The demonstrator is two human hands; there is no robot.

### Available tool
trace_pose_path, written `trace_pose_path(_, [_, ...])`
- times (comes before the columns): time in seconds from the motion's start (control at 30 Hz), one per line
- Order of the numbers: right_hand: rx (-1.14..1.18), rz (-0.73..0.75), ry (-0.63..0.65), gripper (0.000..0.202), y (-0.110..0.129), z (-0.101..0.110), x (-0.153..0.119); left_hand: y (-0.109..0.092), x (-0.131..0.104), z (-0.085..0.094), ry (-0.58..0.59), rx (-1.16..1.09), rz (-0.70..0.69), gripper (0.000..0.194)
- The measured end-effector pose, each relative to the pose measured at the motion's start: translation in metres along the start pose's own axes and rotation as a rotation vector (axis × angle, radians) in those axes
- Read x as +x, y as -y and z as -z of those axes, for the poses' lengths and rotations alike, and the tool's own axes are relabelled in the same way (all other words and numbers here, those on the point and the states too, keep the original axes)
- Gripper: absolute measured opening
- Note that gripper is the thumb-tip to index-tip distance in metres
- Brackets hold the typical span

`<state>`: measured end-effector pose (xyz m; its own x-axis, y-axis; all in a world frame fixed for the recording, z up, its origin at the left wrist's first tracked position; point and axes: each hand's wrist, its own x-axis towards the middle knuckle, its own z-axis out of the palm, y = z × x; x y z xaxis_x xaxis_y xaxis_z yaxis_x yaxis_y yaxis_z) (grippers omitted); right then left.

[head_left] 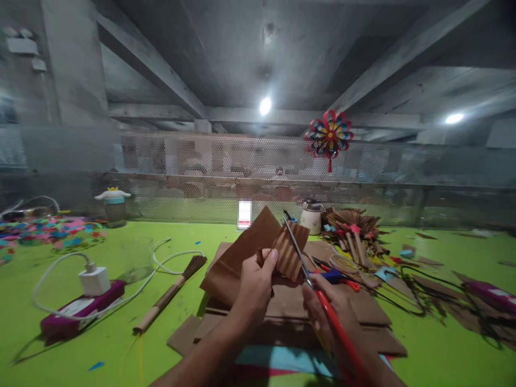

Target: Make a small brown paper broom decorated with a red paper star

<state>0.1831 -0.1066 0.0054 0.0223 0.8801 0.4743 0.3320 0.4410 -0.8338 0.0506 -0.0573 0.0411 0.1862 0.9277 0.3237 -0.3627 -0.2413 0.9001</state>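
Observation:
My left hand [257, 277] pinches a piece of brown paper [242, 258] above a stack of flat brown cardboard [363, 312]. A striped section of paper [288, 255] sticks out to the right of its thumb. Scissors with red handles [328, 314] are gripped in my right hand [332, 301]. Their blades point up and away, lying across the striped section near its right side. Whether the blades are parted is hard to make out. Part of the right fingers is hidden behind the handles.
A paper-wrapped bundle [167, 298] lies left, beside a white cable, a clear cup [137, 258] and a purple power strip [83, 312] with a white charger [94, 279]. Rightward are more bundles [357, 231], blue-and-red tools [334, 276], dark cords and scraps. A jar [311, 219] stands behind.

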Motion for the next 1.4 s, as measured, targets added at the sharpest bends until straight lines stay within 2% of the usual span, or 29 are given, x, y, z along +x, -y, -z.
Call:
trace_pose_path(0.53, [0.019, 0.038, -0.040, 0.043, -0.013, -0.010, 0.001, -0.003, -0.006, -0.002, 0.021, -0.033, -0.007, 0.029])
trace_pose_path(0.8, [0.014, 0.023, -0.053, 0.045, -0.013, -0.010, 0.000, 0.002, -0.002, 0.004, 0.070, -0.070, 0.023, 0.029])
trace_pose_path(0.93, [-0.028, 0.037, -0.075, 0.042, -0.013, -0.011, 0.000, 0.004, -0.001, 0.007, 0.098, -0.084, 0.037, 0.029])
trace_pose_path(1.13, [-0.053, 0.037, -0.096, 0.034, -0.016, -0.012, 0.002, 0.002, -0.001, 0.005, 0.081, -0.110, 0.061, 0.024])
trace_pose_path(1.27, [-0.093, -0.008, -0.115, 0.032, -0.017, -0.002, 0.013, 0.004, 0.003, 0.008, 0.053, -0.063, 0.116, 0.021])
trace_pose_path(1.4, [-0.418, -0.100, -0.079, 0.029, -0.024, 0.022, 0.032, 0.008, 0.012, 0.016, -0.032, 0.021, 0.095, 0.023])
